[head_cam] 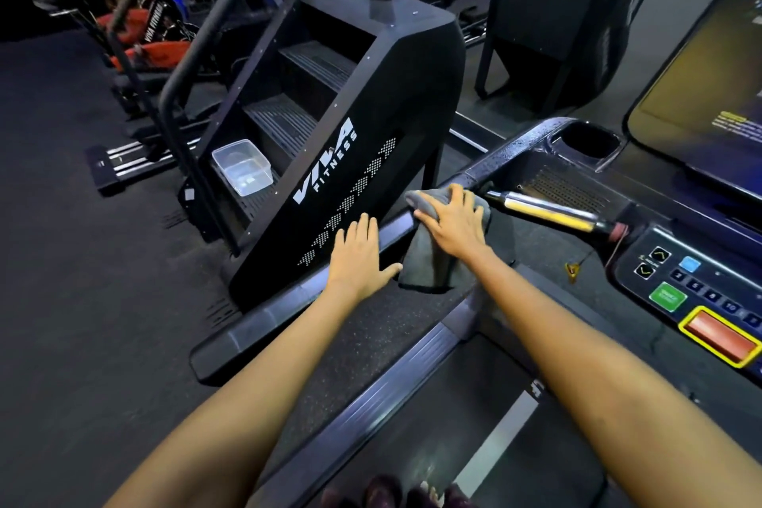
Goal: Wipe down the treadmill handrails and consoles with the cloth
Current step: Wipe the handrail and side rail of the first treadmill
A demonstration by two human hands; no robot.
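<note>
While draped over handrail (396, 225), cloth (429, 260) lies under spread right fingers (455, 194).

— Where is the cloth (429, 260)?
— On the handrail (297, 297), under the right hand (451, 219). The left hand (358, 260) lies on the rail just beside it, to the left.
— What is right of them?
— The console (697, 280), with a screen (709, 95) behind it.
— And left of the rail?
— A stair machine (371, 136). A tub (242, 166) sits on its bottom step.
</note>
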